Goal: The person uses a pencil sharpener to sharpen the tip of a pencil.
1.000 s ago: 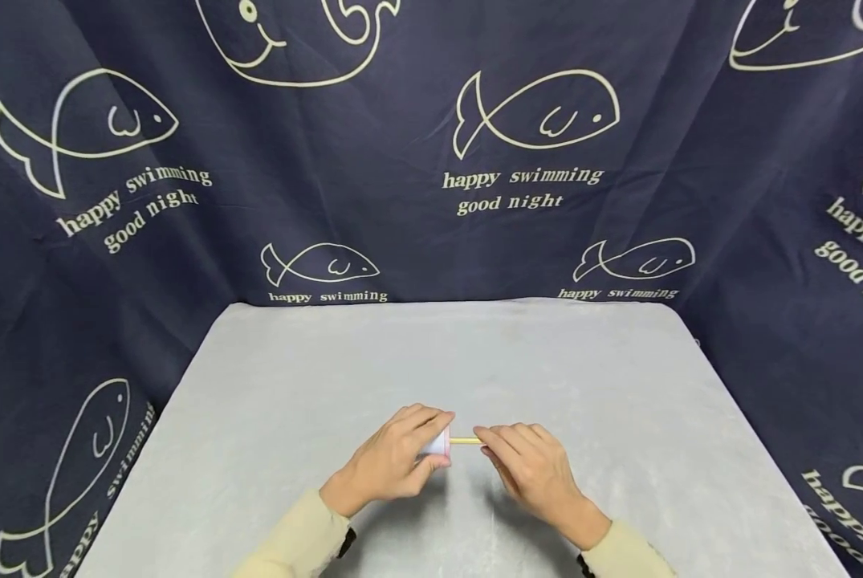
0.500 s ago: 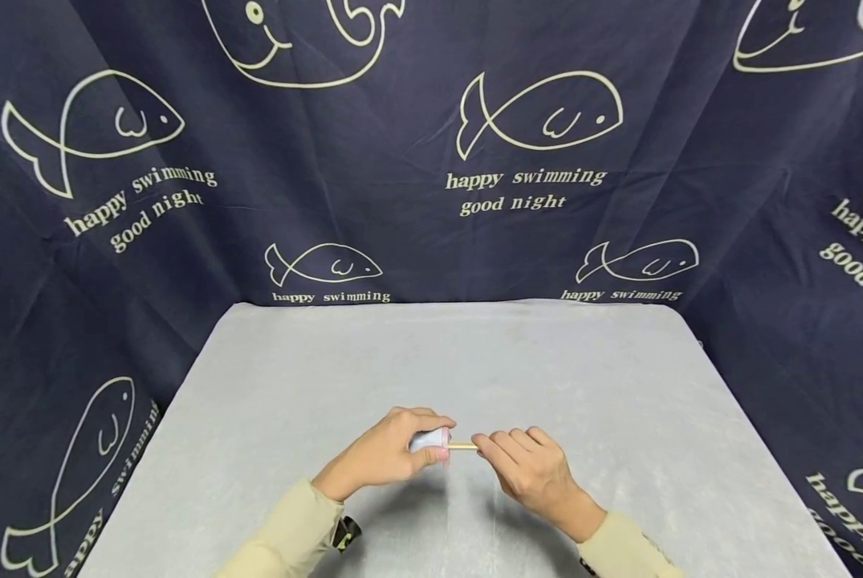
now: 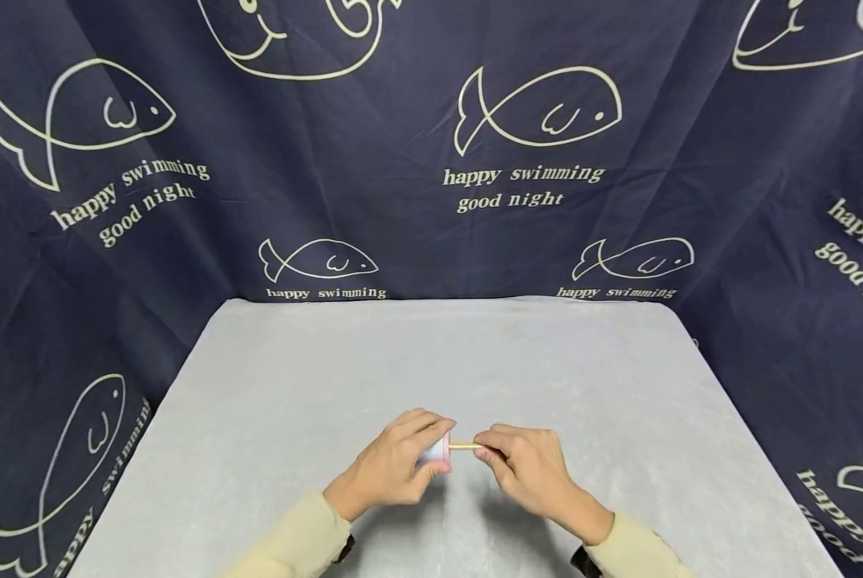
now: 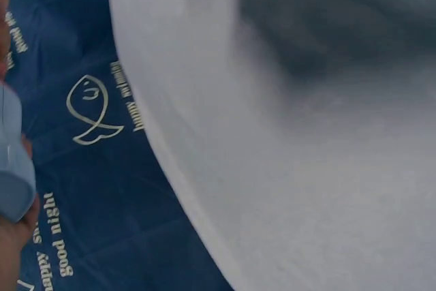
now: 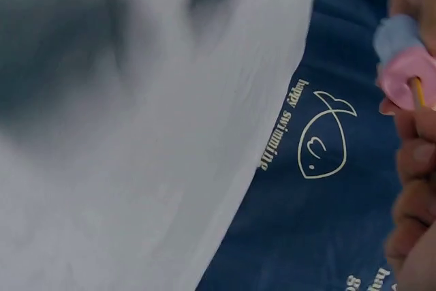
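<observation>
Two hands meet low over the grey table [image 3: 474,361] in the head view: the left hand [image 3: 395,470] curls round a small pencil sharpener [image 3: 436,451], the right hand [image 3: 532,470] pinches a yellow pencil [image 3: 464,445] whose tip sits in it. This looks like sharpening under way; a next turn would call for steady twisting along the pencil's axis.

The left wrist view shows only the sharpener's pale blue body [image 4: 13,168] at the edge.

The right wrist view shows its pink end [image 5: 407,78] with the pencil entering.
</observation>
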A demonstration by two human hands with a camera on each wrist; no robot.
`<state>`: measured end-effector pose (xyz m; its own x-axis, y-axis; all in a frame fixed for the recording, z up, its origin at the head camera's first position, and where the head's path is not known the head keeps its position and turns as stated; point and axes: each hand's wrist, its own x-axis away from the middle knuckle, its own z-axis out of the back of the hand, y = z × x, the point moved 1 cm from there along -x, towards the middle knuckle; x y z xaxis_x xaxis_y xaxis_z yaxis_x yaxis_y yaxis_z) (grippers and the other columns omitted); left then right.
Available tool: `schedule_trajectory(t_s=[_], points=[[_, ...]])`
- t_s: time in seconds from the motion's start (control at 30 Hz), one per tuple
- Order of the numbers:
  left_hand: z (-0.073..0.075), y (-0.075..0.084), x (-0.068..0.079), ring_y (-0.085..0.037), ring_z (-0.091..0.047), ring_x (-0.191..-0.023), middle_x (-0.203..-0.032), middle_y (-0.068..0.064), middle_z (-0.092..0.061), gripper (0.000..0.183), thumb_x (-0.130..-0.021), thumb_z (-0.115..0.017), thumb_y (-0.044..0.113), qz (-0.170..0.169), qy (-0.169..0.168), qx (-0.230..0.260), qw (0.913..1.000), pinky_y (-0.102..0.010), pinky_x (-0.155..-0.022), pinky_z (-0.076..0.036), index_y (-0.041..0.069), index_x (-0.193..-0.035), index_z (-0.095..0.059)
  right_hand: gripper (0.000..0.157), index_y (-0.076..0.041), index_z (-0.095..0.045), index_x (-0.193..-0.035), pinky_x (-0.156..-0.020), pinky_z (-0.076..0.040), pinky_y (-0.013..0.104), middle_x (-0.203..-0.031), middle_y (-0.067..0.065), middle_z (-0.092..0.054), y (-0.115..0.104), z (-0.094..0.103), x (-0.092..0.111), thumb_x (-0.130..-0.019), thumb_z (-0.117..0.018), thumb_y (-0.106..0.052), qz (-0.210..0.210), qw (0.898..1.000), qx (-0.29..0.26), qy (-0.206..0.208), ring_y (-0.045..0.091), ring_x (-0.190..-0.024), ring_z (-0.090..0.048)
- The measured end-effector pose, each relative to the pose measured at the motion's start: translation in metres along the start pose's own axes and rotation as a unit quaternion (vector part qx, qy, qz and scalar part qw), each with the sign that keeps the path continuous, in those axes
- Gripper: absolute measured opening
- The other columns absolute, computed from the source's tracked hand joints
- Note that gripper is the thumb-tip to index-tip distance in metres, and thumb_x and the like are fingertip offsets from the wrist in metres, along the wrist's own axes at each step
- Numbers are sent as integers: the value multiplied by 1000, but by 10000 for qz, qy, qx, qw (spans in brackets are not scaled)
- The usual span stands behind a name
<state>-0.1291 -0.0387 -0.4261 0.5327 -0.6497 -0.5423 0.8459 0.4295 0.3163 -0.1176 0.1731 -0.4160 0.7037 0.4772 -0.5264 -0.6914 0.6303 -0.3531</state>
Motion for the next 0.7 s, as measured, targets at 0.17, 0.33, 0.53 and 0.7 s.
schedule_trajectory(t_s=[0.17, 0.33, 0.53, 0.7], points=[[-9, 2, 8, -16, -59, -90, -104, -7, -64, 50, -101, -35, 39, -699, 483, -1178, 9894, -29, -79, -48, -1, -116, -60, 8, -22, -75, -82, -42, -25, 17, -53, -15, -48, 5, 1, -3, -86, -67, -21, -1588, 9687, -1162, -1510, -4, -43, -27], [-18, 4, 9, -17, -58, -84, -102, -9, -63, 48, -103, -30, 33, -1346, 971, -1957, 9665, -28, -75, -46, -3, -113, -61, 15, -17, -74, -77, -45, -24, 19, -53, -10, -49, 13, 1, -6, -88, -63, -18, -2513, 9108, -2291, -2339, 3, -45, -30], [-24, 2, 11, -18, -59, -86, -101, -9, -63, 49, -104, -26, 30, -1551, 942, -2229, 9578, -28, -77, -47, -3, -113, -61, 17, 5, -72, -84, -48, -29, 18, -59, -4, -53, 18, -6, -3, -87, -58, -6, -3040, 8525, -3427, -2518, 4, -52, -35], [-17, -3, 7, -17, -58, -88, -102, -7, -62, 54, -104, -23, 36, -1193, 526, -1937, 9724, -27, -76, -47, -2, -114, -60, 12, -14, -73, -92, -43, -32, 18, -65, -9, -59, 13, -10, 7, -91, -63, -19, -2288, 9309, -2271, -1715, -1, -50, -40]])
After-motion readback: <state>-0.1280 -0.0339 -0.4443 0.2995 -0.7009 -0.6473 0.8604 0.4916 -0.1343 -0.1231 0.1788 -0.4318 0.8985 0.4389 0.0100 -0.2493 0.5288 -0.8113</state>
